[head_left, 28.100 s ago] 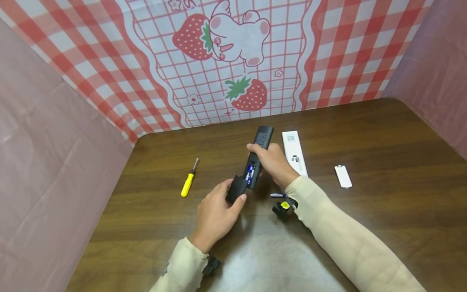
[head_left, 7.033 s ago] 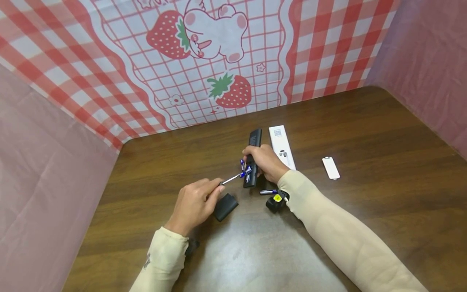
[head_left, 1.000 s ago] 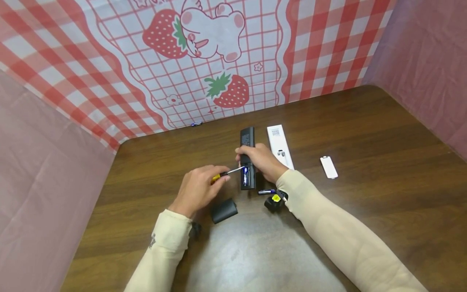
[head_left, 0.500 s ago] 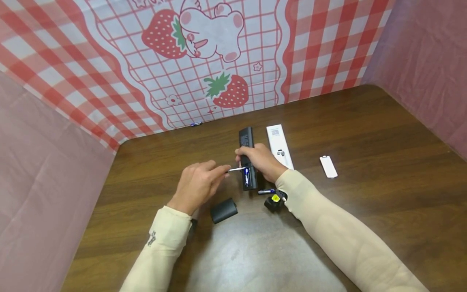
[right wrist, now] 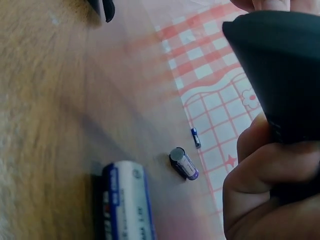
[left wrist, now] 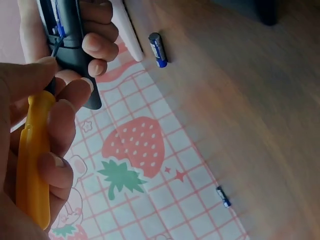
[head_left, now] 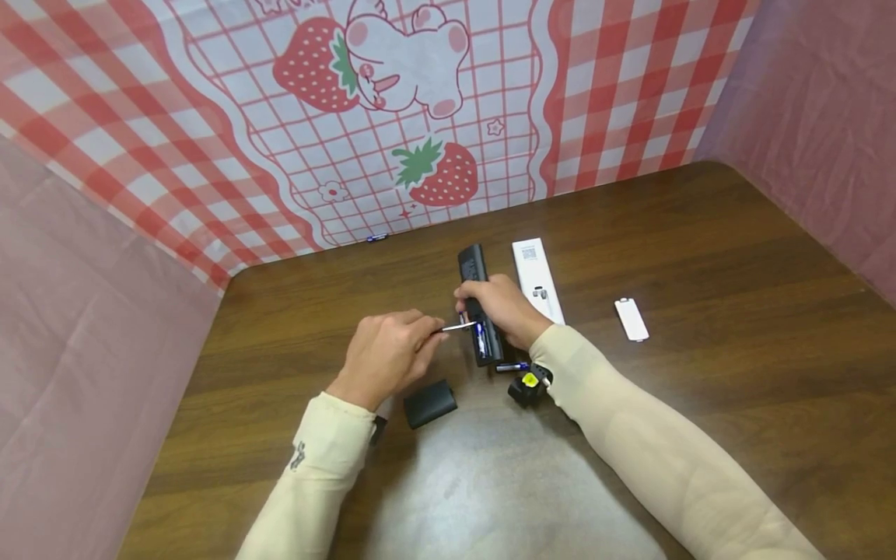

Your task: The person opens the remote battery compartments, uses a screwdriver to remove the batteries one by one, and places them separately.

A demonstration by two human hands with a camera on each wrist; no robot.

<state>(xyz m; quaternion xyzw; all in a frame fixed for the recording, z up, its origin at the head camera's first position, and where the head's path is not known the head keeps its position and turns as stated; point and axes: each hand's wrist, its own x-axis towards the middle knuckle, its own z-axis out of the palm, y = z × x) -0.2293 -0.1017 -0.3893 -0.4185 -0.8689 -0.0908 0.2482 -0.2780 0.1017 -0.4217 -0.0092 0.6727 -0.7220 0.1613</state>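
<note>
My left hand [head_left: 392, 354] grips a screwdriver [left wrist: 34, 165] by its yellow handle, plain in the left wrist view. Its metal tip reaches the upper end of the open battery compartment of a black remote control [head_left: 473, 264]. My right hand [head_left: 509, 311] holds that remote back side up, thumb across it. One blue-and-white battery [head_left: 481, 341] sits in the compartment; the rest of the inside is hard to make out. Another battery [head_left: 463, 317] shows beside the remote's left edge, and a third battery [head_left: 512, 367] lies on the table near my right wrist.
A black battery cover [head_left: 430, 404] lies below the remote. Farther off, a small battery [head_left: 376, 237] rests at the foot of the checked cloth wall. To the right are a white box [head_left: 535, 272] and a white cover [head_left: 631, 320] on the wooden table [head_left: 735, 311].
Over the last second the remote's lower end has swung right, the screwdriver tip following. Since 7 seconds ago, a battery has appeared by the wall. The cover, earlier in my left hand, lies on the table.
</note>
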